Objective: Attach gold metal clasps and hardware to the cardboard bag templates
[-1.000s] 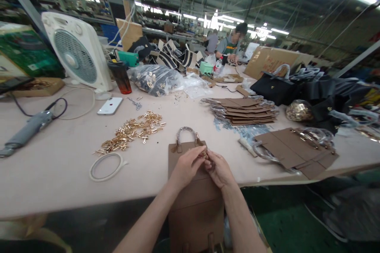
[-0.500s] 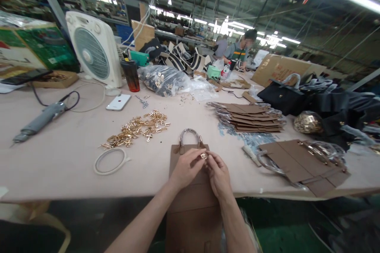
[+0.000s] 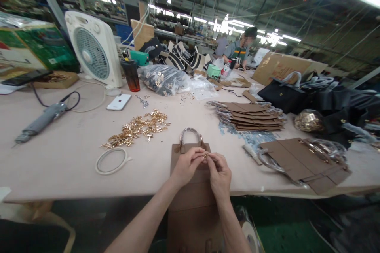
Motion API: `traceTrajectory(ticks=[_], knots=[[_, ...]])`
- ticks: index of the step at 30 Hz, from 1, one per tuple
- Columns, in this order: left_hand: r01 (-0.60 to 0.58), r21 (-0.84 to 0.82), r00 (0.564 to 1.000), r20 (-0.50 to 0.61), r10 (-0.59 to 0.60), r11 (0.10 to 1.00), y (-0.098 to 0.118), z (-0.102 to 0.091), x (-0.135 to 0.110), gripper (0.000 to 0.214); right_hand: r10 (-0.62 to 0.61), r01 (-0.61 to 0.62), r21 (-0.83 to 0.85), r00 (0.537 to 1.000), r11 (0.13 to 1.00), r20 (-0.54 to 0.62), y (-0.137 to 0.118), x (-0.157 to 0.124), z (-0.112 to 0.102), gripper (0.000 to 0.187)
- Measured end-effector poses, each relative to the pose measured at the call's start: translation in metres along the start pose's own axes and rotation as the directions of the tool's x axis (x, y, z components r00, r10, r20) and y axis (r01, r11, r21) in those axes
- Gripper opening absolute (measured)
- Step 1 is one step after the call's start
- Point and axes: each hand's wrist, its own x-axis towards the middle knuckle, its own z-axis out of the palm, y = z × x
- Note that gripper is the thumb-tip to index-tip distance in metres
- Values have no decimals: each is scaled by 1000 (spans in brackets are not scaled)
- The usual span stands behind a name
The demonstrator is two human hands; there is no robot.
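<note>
A brown bag panel [image 3: 190, 197] lies in front of me, its lower part hanging over the table edge and its plastic-wrapped handle [image 3: 190, 131] at the far end. Above the panel, my left hand [image 3: 187, 166] pinches a small gold metal fitting [image 3: 205, 156] between thumb and fingers. From the other side my right hand [image 3: 219, 172] grips the same fitting, fingertips meeting those of the left. The fingers cover most of the fitting, so its exact shape is hidden. To the left lies a pile of gold hardware pieces [image 3: 136, 128].
A tape roll [image 3: 97, 161], a phone [image 3: 119, 102] and an electric screwdriver [image 3: 41, 120] lie on the left, before a white fan [image 3: 92, 49]. Stacked brown panels [image 3: 252, 116] and more brown bag pieces [image 3: 297, 158] are on the right. A co-worker [image 3: 239, 49] is at the back.
My fingertips have closed in around the gold fitting, covering more of it. The right thumb has come up against it. The bag panel and surrounding things stay put.
</note>
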Motion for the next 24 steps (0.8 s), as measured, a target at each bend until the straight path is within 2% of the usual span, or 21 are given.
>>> traceTrajectory(ticks=[2,6,9,12,18,24], knots=[[12,-3,1000,-16,-12,1000,1,0,0,23,-29,28,-53,999,998,-18,1,0,1,19],[-43,74,999,0,43,996,4,-1,0,29,6,-7,-62,1000,998,-18,2,1,0,20],[-94,182,995,-11,97,979,6,-1,-1,28,46,-45,-33,999,998,24,2,1,-1,19],[-84,250,992,-66,104,965,4,0,-1,24,49,-50,9,996,999,80,0,0,-2,17],[4,130,996,-94,8,992,1,3,-2,29,51,-57,40,989,998,141,-1,1,-4,14],[78,6,995,-59,-78,997,3,4,-2,27,-110,115,-58,990,992,91,-2,-5,-7,9]])
